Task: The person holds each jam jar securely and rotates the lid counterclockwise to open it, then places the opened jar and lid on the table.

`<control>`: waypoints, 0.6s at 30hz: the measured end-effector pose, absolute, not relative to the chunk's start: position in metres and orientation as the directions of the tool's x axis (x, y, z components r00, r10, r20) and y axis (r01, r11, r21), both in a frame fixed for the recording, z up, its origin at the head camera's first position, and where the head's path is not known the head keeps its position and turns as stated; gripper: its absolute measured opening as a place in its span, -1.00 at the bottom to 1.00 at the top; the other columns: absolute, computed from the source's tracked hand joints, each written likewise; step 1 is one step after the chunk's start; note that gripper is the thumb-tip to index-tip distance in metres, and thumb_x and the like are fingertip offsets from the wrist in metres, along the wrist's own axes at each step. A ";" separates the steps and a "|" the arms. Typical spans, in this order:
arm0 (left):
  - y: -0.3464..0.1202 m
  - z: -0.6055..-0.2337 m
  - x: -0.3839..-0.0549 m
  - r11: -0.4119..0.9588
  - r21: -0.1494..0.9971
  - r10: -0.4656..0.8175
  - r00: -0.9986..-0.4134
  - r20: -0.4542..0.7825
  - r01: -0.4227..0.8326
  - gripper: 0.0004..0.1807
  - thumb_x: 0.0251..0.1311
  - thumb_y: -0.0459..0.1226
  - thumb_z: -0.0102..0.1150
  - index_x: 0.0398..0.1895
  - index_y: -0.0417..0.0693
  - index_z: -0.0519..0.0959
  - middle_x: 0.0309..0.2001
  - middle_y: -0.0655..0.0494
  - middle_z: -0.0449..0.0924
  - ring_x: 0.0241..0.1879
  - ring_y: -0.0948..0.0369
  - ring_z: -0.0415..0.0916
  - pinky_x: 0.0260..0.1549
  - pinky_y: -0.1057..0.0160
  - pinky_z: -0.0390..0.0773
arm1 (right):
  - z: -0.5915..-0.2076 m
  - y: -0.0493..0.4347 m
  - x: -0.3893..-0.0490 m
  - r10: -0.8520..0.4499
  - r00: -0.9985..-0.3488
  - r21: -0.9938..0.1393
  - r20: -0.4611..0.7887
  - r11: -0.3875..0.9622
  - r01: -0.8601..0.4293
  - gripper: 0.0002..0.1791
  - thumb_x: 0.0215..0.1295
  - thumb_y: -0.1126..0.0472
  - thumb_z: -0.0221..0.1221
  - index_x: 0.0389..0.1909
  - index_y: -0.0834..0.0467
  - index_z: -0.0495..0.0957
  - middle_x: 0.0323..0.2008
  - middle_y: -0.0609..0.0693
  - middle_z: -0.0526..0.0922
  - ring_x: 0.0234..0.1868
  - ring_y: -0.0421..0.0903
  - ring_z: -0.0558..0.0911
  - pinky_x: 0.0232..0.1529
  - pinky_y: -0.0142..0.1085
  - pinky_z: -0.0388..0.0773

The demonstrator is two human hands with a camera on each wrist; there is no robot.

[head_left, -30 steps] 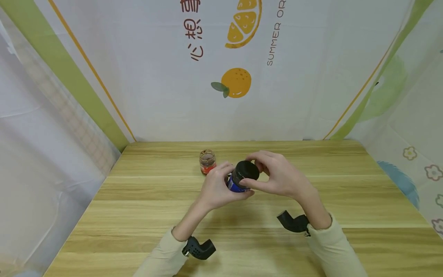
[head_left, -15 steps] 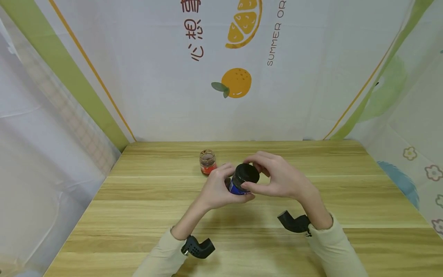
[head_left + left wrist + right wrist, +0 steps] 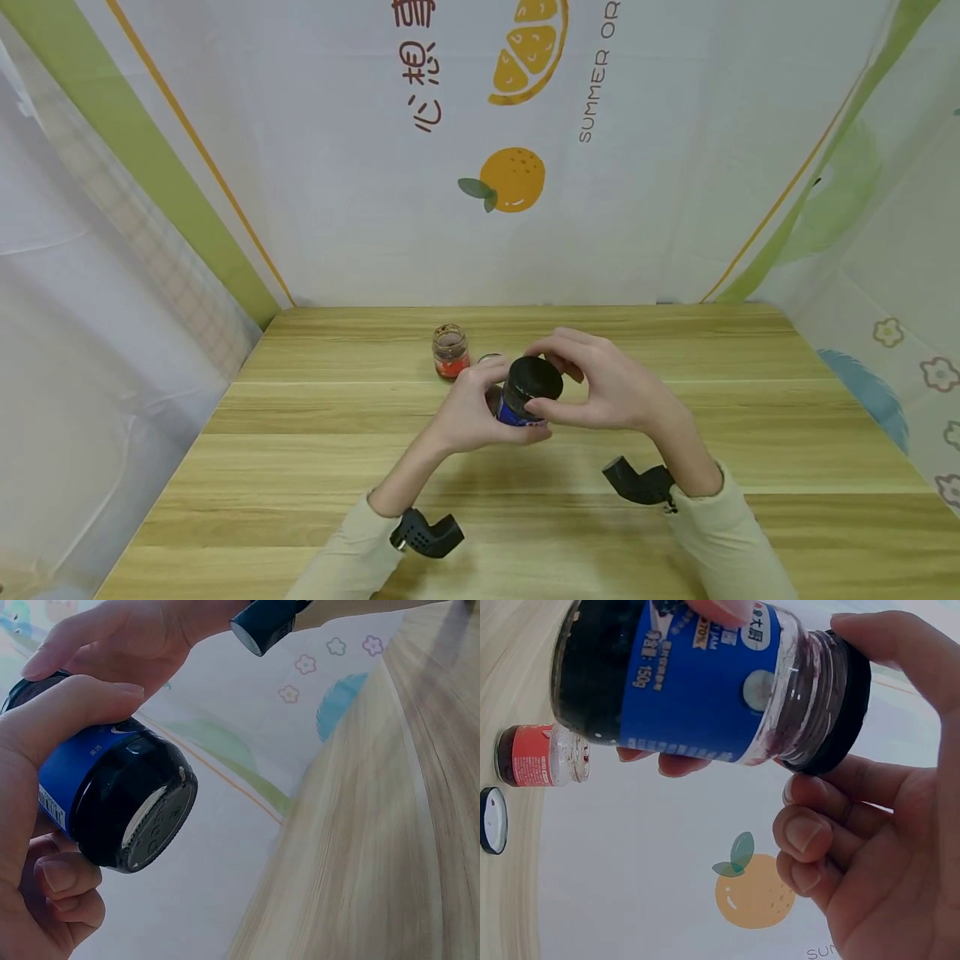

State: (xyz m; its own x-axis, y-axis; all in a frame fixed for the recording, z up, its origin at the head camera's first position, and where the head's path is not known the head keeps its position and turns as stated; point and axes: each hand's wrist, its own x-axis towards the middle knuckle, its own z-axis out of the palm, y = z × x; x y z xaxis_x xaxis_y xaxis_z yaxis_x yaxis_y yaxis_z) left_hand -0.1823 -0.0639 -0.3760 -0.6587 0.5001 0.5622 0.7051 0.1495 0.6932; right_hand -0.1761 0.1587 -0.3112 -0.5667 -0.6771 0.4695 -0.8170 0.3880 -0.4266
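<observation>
In the head view my left hand [image 3: 474, 410] grips a blue-labelled jam jar [image 3: 517, 415] by its body, above the table. The left wrist view shows the jar's dark base [image 3: 159, 825] tilted toward that camera, with my left thumb across the label. My right hand [image 3: 600, 385] pinches the black jar lid [image 3: 536, 377] by its edge, thumb on the near side and fingers on the far side. Seen from the right wrist, the lid [image 3: 847, 705] sits at the mouth of the clear glass neck [image 3: 799, 697]. Dark contents lie toward the jar's base.
A small red-labelled jar [image 3: 451, 354] stands without a lid on the wooden table [image 3: 337, 408], behind my left hand. Beside it lies a loose lid [image 3: 493, 820], inner side up, mostly hidden by my hand in the head view. A printed curtain [image 3: 360, 208] hangs behind the table.
The jar and its lid have come slightly down and toward me in my hands. The loose lid on the table now shows behind my left fingers.
</observation>
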 end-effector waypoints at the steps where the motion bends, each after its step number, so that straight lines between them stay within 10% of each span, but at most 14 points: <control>1: -0.064 -0.376 -0.182 0.145 0.696 0.503 -0.658 0.561 0.704 -0.49 -0.17 -0.23 0.65 -0.04 0.02 0.71 -0.13 0.22 0.64 -0.13 0.22 0.47 -0.25 0.27 0.60 | -0.311 0.159 -0.176 -0.678 -0.562 -0.426 0.474 0.382 -0.820 -0.55 0.19 0.05 0.42 0.08 0.05 0.58 -0.31 -0.17 0.46 -0.35 -0.23 0.38 -0.41 -0.33 0.38; 18: -0.065 -0.376 -0.182 0.138 0.744 0.386 -0.727 0.568 0.654 -0.55 -0.15 -0.27 0.64 -0.11 0.02 0.70 -0.26 0.21 0.59 -0.40 0.25 0.38 -0.57 0.32 0.45 | -0.314 0.166 -0.188 -0.628 -0.514 -0.430 0.584 0.298 -0.852 -0.58 0.25 0.10 0.38 0.10 0.10 0.57 -0.35 -0.16 0.47 -0.46 -0.20 0.38 -0.46 -0.35 0.37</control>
State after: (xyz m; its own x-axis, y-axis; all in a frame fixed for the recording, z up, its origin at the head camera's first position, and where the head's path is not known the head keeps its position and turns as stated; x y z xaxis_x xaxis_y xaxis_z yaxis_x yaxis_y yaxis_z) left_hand -0.1821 -0.0649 -0.3758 -0.7270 0.3863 0.5677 0.6540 0.1378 0.7438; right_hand -0.1883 0.1655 -0.3136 -0.5140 -0.6283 0.5840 -0.8524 0.2977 -0.4299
